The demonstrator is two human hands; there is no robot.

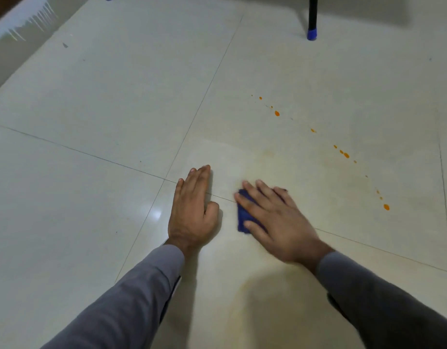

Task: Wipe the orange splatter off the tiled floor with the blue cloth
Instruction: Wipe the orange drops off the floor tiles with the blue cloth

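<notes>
Head view, looking down on a pale tiled floor [91,187] with thin dark grout lines. Right hand [272,220] lies palm-down on the blue cloth [244,217], fingers spread and nearly straight, pressing the cloth flat against the tile; grip is released, not curled round the fabric. Most of the cloth is covered by the hand; only its left edge and a small corner past the fingertips show. The cloth sits across a grout line, just right of the left hand [193,210]. Left hand rests flat on the floor, fingers straight and together, thumb tucked alongside, grip released and grasping nothing; the two hands are close but apart. Both forearms wear grey sleeves [132,298]. The orange splatter [346,155] runs as a broken curved trail of drops on the tile to the right of and beyond the cloth, from small specks at the far end to a larger drop at the near right; the drops are well apart from the cloth. The tile around and ahead of the right hand carries a faint yellowish smear. At the top edge, a black furniture leg [312,11] stands upright on the floor with a blue cap [311,34] at its foot.
</notes>
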